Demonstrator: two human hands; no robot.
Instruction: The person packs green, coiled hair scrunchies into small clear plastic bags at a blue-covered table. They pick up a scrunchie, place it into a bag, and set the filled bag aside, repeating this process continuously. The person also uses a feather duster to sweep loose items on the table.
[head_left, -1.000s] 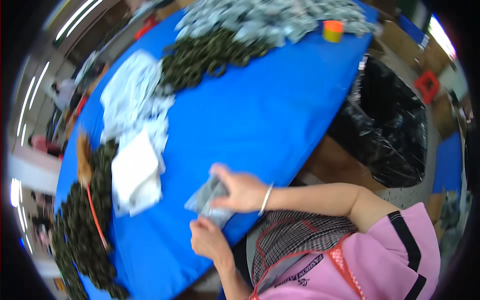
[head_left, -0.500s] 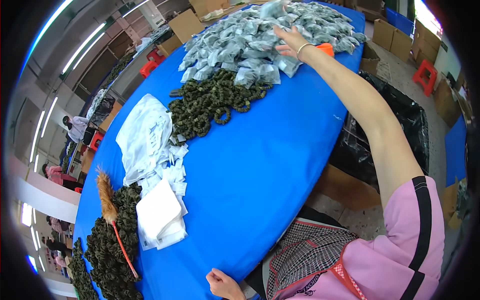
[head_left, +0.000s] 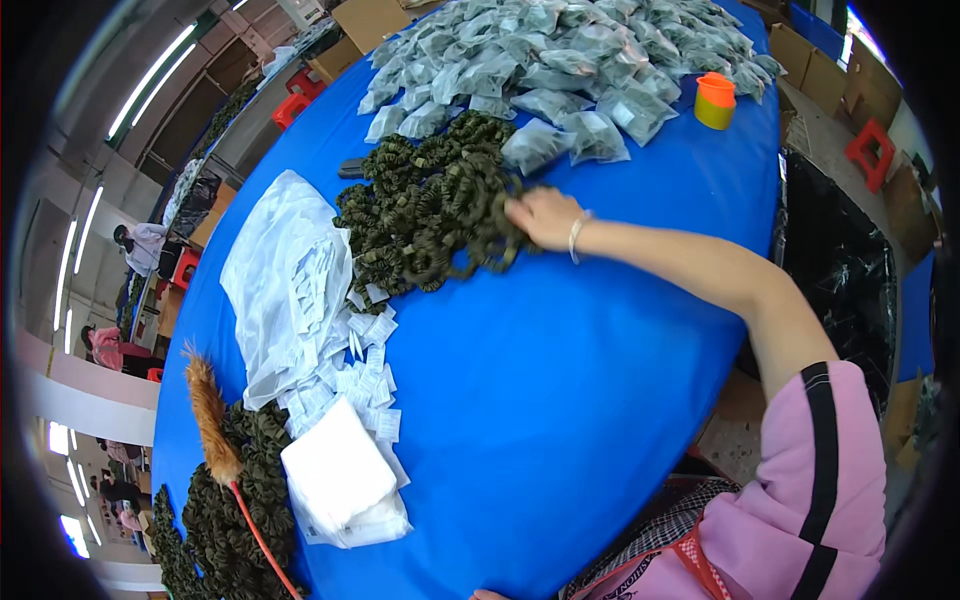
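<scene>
My right hand (head_left: 548, 218) is at the right edge of a heap of dark green scrunchies (head_left: 425, 215). Its fingers are curled onto the nearest scrunchies, which look smeared by motion; how many it grips is hidden. Of my left hand (head_left: 488, 595) only a fingertip or so shows at the table's near edge, so its fingers cannot be read. Beyond the heap lie many clear bags (head_left: 540, 75) with greyish-green contents. Left of it are a white plastic bag (head_left: 270, 270), loose small white labels (head_left: 365, 390) and a stack of white plastic sleeves (head_left: 340, 470).
A blue cloth covers the table (head_left: 560, 400). An orange-and-yellow cup (head_left: 714, 102) stands at the far right. A feather duster (head_left: 212, 420) lies on another scrunchie pile (head_left: 235, 520) at left. A black-lined bin (head_left: 840, 280) stands right of the table. People work in the left background.
My right hand has come back from the bagged pile to the scrunchie heap. A bag it was at now lies with the others. My left hand has dropped nearly out of view.
</scene>
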